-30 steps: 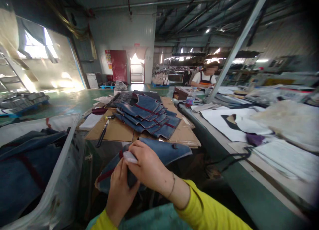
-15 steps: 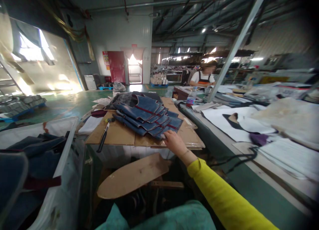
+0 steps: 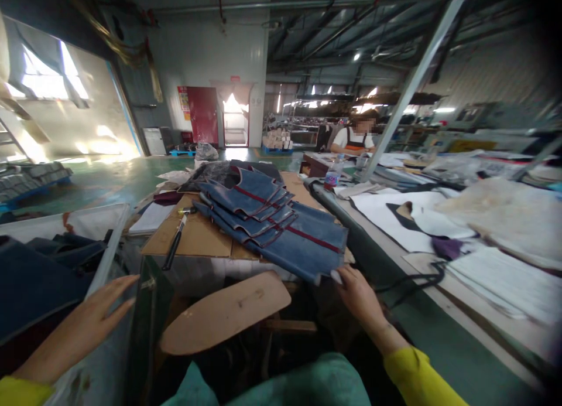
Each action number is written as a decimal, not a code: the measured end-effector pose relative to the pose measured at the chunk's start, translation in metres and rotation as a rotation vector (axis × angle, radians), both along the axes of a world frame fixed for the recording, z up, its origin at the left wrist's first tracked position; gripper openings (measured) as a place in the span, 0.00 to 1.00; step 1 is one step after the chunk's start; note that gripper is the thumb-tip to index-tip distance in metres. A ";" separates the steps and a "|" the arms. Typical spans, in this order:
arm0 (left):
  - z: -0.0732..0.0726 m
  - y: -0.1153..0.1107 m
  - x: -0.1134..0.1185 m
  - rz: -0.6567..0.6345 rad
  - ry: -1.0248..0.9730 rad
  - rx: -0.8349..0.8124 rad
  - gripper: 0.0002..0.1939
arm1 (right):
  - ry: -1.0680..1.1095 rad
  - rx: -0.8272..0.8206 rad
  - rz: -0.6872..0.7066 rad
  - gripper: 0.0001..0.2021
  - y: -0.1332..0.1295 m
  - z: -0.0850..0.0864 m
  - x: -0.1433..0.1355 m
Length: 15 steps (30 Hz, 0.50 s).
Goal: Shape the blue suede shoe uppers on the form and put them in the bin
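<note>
My right hand (image 3: pixel 360 294) pinches the near right corner of a blue leather-like piece (image 3: pixel 302 239) with a dark red strip. That piece slants out from a fanned stack of similar blue pieces (image 3: pixel 250 198), its corner past the edge of the cardboard-topped table (image 3: pixel 215 239). My left hand (image 3: pixel 99 315) is open, fingers stretched out, by the rim of a white bin (image 3: pixel 116 221) that holds more blue pieces (image 3: pixel 39 277). A hammer (image 3: pixel 178 236) with a black handle lies on the cardboard, left of the stack.
A long tan board (image 3: pixel 228 315) with a rounded end sits low before me. To the right, a long table (image 3: pixel 395 259) carries white sheets (image 3: pixel 504 277) and a bottle (image 3: pixel 333 173). Behind it sits a person (image 3: pixel 353 137). A metal post (image 3: pixel 408 95) rises there.
My right hand has moved right and toward me, drawing the blue piece partly off the stack. My left hand has come into view at the lower left.
</note>
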<state>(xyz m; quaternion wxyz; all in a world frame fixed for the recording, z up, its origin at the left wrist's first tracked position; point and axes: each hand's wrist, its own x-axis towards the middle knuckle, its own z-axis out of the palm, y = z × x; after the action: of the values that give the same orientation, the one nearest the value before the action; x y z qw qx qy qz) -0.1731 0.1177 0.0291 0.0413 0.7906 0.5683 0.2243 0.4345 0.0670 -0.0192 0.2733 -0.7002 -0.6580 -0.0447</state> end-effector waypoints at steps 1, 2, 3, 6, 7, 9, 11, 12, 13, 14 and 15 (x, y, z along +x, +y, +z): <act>-0.006 0.001 0.020 -0.043 0.017 -0.032 0.23 | 0.173 0.077 -0.124 0.12 -0.017 -0.014 0.011; -0.010 0.002 0.043 -0.092 0.022 -0.048 0.23 | 0.379 0.139 -0.264 0.16 -0.032 -0.027 0.018; -0.012 0.002 0.068 -0.147 0.024 -0.055 0.23 | 0.601 0.164 -0.385 0.20 -0.046 -0.039 0.018; -0.010 -0.001 0.141 -0.299 0.009 -0.065 0.22 | 1.199 0.063 -0.479 0.27 -0.066 -0.061 -0.015; -0.008 -0.002 0.162 -0.338 -0.001 -0.071 0.21 | 1.325 0.009 -0.441 0.27 -0.064 -0.062 -0.032; -0.007 -0.002 0.193 -0.400 -0.018 -0.091 0.21 | 1.453 -0.002 -0.382 0.27 -0.047 -0.054 -0.065; -0.011 0.001 0.199 -0.390 -0.015 -0.087 0.19 | 1.511 0.035 -0.348 0.27 -0.024 -0.038 -0.083; -0.014 0.003 0.191 -0.336 -0.007 -0.069 0.18 | 1.523 0.065 -0.355 0.27 -0.014 -0.028 -0.087; -0.019 0.005 0.176 -0.253 0.005 -0.045 0.17 | 1.508 0.096 -0.374 0.26 -0.008 -0.018 -0.086; -0.023 0.005 0.152 -0.151 0.016 -0.021 0.16 | 1.487 0.095 -0.379 0.25 -0.005 -0.009 -0.082; -0.028 0.003 0.123 -0.045 0.026 0.000 0.16 | 1.455 0.088 -0.382 0.23 -0.007 0.000 -0.075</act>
<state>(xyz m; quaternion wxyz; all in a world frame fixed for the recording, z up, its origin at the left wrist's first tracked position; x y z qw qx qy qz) -0.0497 0.1203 0.0013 0.0391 0.8059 0.5511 0.2129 0.3598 0.0602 -0.0197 0.6542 -0.6434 -0.1764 0.3564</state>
